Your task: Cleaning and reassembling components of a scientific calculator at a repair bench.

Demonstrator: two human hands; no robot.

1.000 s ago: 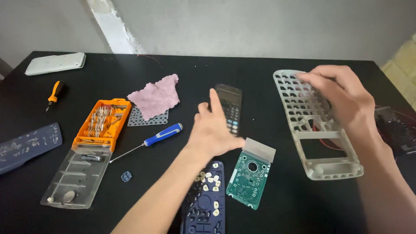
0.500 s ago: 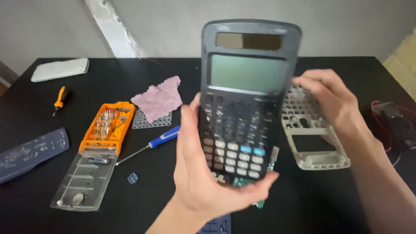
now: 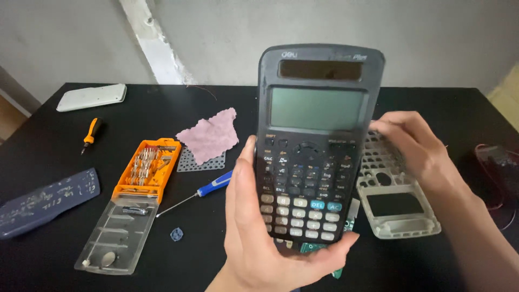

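calculator (image 3: 316, 146): dark grey, pale keys, two blue
keypad frame (image 3: 397, 203): light grey
cloth (image 3: 210, 135): pink
bit case (image 3: 147, 168): orange, clear lid
screwdriver (image 3: 215, 185): blue handle
small screwdriver (image 3: 91, 132): orange and black
worktop (image 3: 32, 157): black

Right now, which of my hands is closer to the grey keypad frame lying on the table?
Right. Your right hand rests on the upper part of the grey keypad frame. Your left hand is off to its left, holding up the dark calculator.

Calculator (image 3: 316, 146) hides most of green circuit board (image 3: 313, 250)
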